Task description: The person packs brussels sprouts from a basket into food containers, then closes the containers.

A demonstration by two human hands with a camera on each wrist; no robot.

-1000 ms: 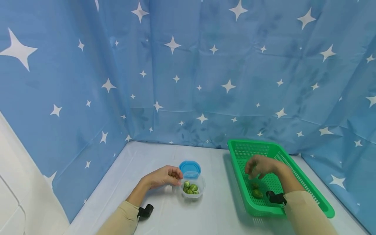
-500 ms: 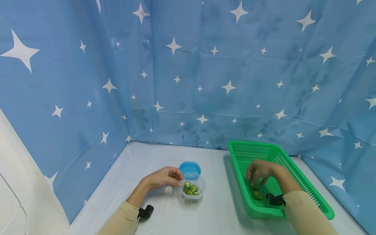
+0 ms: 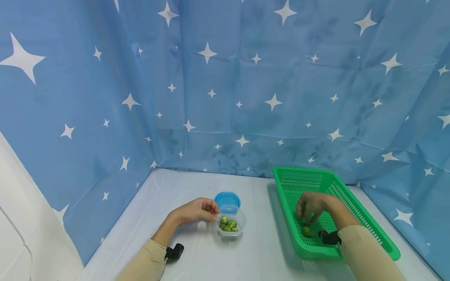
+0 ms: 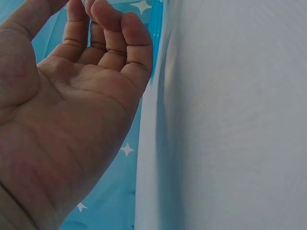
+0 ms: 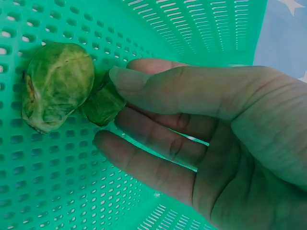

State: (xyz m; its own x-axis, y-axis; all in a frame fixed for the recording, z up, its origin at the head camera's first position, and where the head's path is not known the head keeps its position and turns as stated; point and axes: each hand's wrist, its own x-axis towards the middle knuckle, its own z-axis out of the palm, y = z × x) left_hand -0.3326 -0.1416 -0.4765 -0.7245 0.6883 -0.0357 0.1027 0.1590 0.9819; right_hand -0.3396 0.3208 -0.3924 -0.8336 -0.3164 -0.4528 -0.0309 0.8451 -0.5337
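Presently my left hand [image 3: 193,212] comes in from the lower left, fingers curved, tips at the left rim of the clear container [image 3: 241,221]; cannot tell whether they pinch it. Several Brussels sprouts [image 3: 227,228] lie inside. Just behind the container, a blue lid [image 3: 227,199] is on the white desk [image 3: 260,234]. Further right, well apart, stands the green basket [image 3: 316,253]; its left wall rises between the container and my right hand [image 3: 313,205]. Basket floor, right wrist view: larger sprout [image 5: 58,86] first, smaller sprout [image 5: 103,104] just beside it, then that hand, reaching down, thumb tip at the smaller sprout's edge, other fingers curved near it. Closed grip: cannot tell. Starred blue curtain [image 3: 225,117] hangs behind.
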